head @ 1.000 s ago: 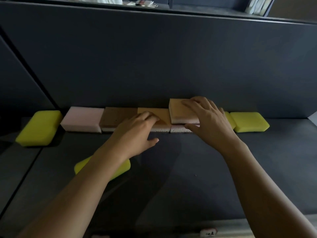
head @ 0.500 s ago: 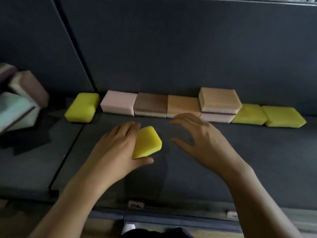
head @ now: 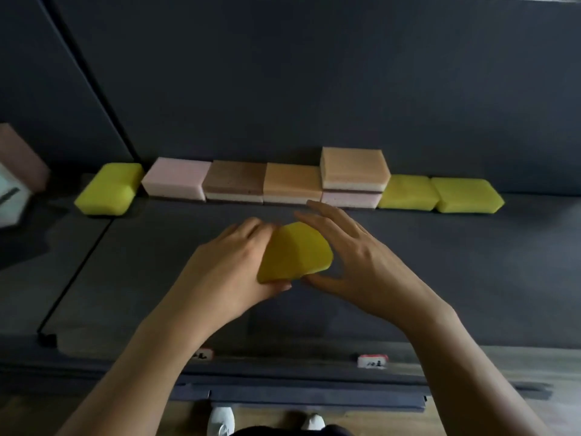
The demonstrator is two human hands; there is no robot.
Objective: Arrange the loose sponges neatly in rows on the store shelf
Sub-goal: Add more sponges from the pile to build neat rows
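A yellow sponge [head: 295,251] is held tilted above the dark shelf [head: 440,278]. My left hand [head: 229,272] grips its left side, thumb under it. My right hand [head: 355,256] meets it from the right, fingers spread over its top edge and thumb at its lower edge. Along the back wall runs a row: a yellow sponge [head: 108,188], a pink sponge [head: 176,177], a brown sponge [head: 235,180], an orange sponge [head: 292,182], an orange sponge [head: 353,166] stacked on a pink one [head: 352,199], then two yellow sponges [head: 408,191] [head: 465,195].
More sponges [head: 19,158] lie piled at the far left on the neighbouring shelf section, past a seam [head: 75,278] in the shelf. Price labels [head: 372,361] sit on the shelf's front edge. My shoes [head: 221,421] show on the floor below.
My left hand left the back row, picked up the loose yellow sponge from the front of the shelf and lifted it. My right hand left the stacked orange sponge and came to the yellow one.
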